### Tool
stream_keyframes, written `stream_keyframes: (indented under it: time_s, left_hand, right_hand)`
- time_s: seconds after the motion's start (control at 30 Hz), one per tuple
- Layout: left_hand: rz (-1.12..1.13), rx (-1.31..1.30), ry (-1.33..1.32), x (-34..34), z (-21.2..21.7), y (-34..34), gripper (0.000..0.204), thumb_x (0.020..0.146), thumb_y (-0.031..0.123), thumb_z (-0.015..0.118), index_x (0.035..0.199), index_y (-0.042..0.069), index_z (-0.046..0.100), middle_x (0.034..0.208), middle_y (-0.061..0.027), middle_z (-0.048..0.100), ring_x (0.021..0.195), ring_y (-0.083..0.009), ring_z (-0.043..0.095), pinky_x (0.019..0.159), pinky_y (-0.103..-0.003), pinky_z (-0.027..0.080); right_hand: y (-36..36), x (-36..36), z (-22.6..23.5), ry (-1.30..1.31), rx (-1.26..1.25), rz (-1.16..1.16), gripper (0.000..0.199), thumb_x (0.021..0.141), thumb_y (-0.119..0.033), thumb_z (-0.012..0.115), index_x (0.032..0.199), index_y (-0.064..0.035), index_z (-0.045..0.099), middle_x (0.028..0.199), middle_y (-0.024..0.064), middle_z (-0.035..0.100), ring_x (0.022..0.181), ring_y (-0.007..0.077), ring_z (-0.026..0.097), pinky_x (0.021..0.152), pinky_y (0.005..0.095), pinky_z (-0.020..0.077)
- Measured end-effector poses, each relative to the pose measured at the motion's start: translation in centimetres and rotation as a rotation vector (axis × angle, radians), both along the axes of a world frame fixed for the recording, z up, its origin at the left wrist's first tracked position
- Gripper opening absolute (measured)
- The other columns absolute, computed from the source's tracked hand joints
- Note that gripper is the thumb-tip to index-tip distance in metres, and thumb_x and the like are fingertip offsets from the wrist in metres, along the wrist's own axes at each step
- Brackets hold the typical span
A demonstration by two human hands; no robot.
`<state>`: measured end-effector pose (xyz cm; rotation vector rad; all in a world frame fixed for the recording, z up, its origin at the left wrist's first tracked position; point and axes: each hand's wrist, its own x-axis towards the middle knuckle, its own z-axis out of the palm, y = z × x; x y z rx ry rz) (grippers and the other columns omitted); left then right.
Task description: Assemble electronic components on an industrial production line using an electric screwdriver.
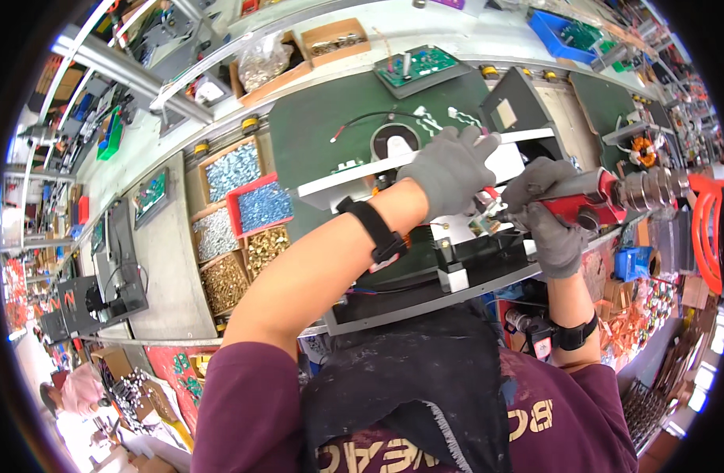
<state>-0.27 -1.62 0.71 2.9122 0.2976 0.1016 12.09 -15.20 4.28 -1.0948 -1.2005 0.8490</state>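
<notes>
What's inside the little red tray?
The red tray holds a heap of small, bluish, shiny pieces. They cover its bottom, so I can't see the bottom or whatever is buried deeper in the heap.

- A blue plastic bin [571,55] of green circuit boards [580,33] stood by the white tabletop's [457,35] near edge.
- Farther left, a brown cardboard box [281,82] held a clear plastic bag [261,63].

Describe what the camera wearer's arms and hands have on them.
The left hand and right hand wear plain grey, fabric-looking gloves. Each forearm carries a black strap-like band; the left one has a squarish black piece. Between gloves and short, dark maroon cloth sleeves, the arms are bare.
</notes>
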Motion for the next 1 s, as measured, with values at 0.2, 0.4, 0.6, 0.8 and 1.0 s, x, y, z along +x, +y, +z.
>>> stream_keyframes:
  time_s: [0.2,0.4,0.6,0.8,1.0]
  left_hand:
    - [0.166,-0.219,-0.212,-5.1,2.7,0.5,0.035,0.066,0.033,0.071,0.099,0.022,0.069,0.125,-0.0107,0.05,0.118,-0.0296,0.044,0.096,-0.04,0.039]
    - [0.784,-0.27,-0.691,-25.2,-2.9,4.6,0.027,0.076,0.03,0.064,0.097,0.014,0.067,0.106,-0.0105,0.06,0.096,-0.0278,0.059,0.081,-0.038,0.048]
    - [1.455,-0.63,0.168,-36.5,-15.5,7.4,0.028,0.078,0.033,0.064,0.098,0.013,0.066,0.105,-0.0124,0.061,0.097,-0.0305,0.061,0.082,-0.04,0.049]
    - [1.424,-0.472,0.282,-32.6,-21.0,9.7,0.036,0.078,0.03,0.067,0.108,0.013,0.058,0.117,-0.0125,0.052,0.103,-0.0335,0.058,0.084,-0.044,0.049]
    - [1.438,-1.152,-0.138,-36.6,-21.4,10.1,0.029,0.084,0.005,0.054,0.113,0.007,0.055,0.098,-0.0151,0.062,0.093,-0.0279,0.062,0.074,-0.04,0.052]
  right_hand:
    - [-0.4,0.3,0.2,0.008,-0.239,-0.015,0.042,0.077,-0.011,0.065,0.111,-0.0001,0.043,0.09,0.0051,0.049,0.069,0.0087,0.045,0.051,0.0208,0.038]
    - [0.1,-0.3,1.8,0.021,-0.029,-0.114,0.038,0.077,-0.023,0.066,0.101,-0.0024,0.044,0.082,0.004,0.04,0.07,0.0129,0.04,0.062,0.0243,0.0388]
    - [2.0,-3.4,5.5,-0.067,-0.051,-0.135,0.042,0.076,-0.032,0.066,0.095,-0.0019,0.044,0.078,0.0024,0.035,0.071,0.0138,0.036,0.063,0.025,0.0302]
    - [2.5,-7.1,7.0,-0.097,-0.064,-0.313,0.041,0.073,-0.033,0.067,0.089,-0.0063,0.04,0.075,0.0026,0.034,0.072,0.0166,0.035,0.065,0.026,0.0315]
    - [1.5,-8.0,7.6,-0.197,-0.041,-0.253,0.044,0.071,-0.034,0.069,0.085,-0.0069,0.038,0.074,0.0029,0.033,0.069,0.0173,0.034,0.06,0.0278,0.0329]
